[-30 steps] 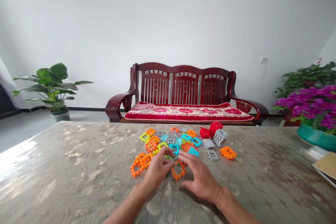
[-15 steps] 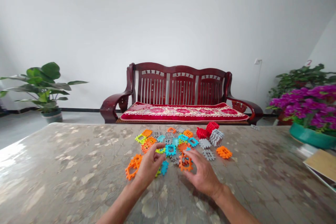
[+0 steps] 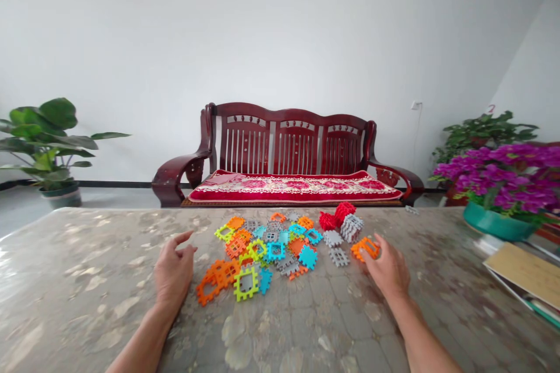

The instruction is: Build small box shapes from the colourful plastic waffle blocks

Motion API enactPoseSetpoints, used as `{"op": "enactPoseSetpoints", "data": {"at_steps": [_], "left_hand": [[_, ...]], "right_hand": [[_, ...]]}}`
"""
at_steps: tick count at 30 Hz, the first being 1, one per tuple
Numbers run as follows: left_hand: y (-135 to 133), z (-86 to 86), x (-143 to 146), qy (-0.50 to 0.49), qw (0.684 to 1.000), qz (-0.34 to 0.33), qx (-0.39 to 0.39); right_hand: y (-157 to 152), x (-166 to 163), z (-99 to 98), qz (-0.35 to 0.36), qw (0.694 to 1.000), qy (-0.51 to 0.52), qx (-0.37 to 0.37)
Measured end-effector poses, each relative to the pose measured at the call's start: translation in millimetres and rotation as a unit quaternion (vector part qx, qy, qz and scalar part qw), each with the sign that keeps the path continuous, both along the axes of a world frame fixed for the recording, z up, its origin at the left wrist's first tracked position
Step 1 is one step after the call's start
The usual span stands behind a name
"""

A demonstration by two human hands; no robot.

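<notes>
My right hand [image 3: 389, 271] is at the right of the pile, with thumb and index finger gripping the edge of an orange interlocking plastic tile [image 3: 366, 249] at the small orange stack. My left hand [image 3: 172, 271] is empty, thumb and index finger apart, left of the pile and touching no tile. Nearest to it lie orange tiles [image 3: 219, 280] and a lime-green frame tile [image 3: 246, 284]. Blue tiles [image 3: 308, 257] and grey tiles [image 3: 339, 256] lie mixed farther in. Stacked grey tiles [image 3: 351, 227] lean beside red tiles [image 3: 344, 213].
The patterned table [image 3: 289, 332] spreads under everything. At its right are a purple flower arrangement in a teal pot [image 3: 494, 222] and a brown notebook [image 3: 522, 268]. A dark red wooden bench [image 3: 297, 145] stands behind the table. A potted plant [image 3: 56, 145] is at far left.
My left hand has moved left, away from the pile. My right hand has carried an orange tile rightward to the orange stack. The view has turned slightly right.
</notes>
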State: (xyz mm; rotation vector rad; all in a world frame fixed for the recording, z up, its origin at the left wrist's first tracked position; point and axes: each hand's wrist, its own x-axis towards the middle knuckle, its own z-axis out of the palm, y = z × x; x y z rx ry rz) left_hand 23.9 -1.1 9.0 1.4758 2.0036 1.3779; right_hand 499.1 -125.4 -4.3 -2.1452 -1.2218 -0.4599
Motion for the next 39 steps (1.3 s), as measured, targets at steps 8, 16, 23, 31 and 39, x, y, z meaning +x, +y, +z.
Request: {"op": "enactPoseSetpoints", "data": {"at_steps": [8, 16, 23, 31, 39], "left_hand": [[2.8, -0.8, 0.1, 0.041, 0.998, -0.034, -0.038], [10.1, -11.9, -4.9, 0.051, 0.996, -0.051, -0.044], [11.6, -12.7, -4.6, 0.058, 0.995, -0.053, -0.055], [9.9, -10.7, -2.8, 0.057, 0.994, -0.060, -0.065], [17.0, -18.8, -5.6, 0.063, 0.990, -0.093, -0.089]], "right_hand": [[0.0, -2.4, -0.9, -0.005, 0.999, 0.005, -0.045], [0.5, -8.6, 0.2, -0.035, 0.991, 0.048, -0.120], [2.4, -11.4, 5.5, -0.047, 0.985, 0.084, -0.146], [5.1, -10.4, 5.3, -0.037, 0.985, 0.075, -0.148], [7.1, -8.4, 0.5, -0.039, 0.986, 0.040, -0.154]]}}
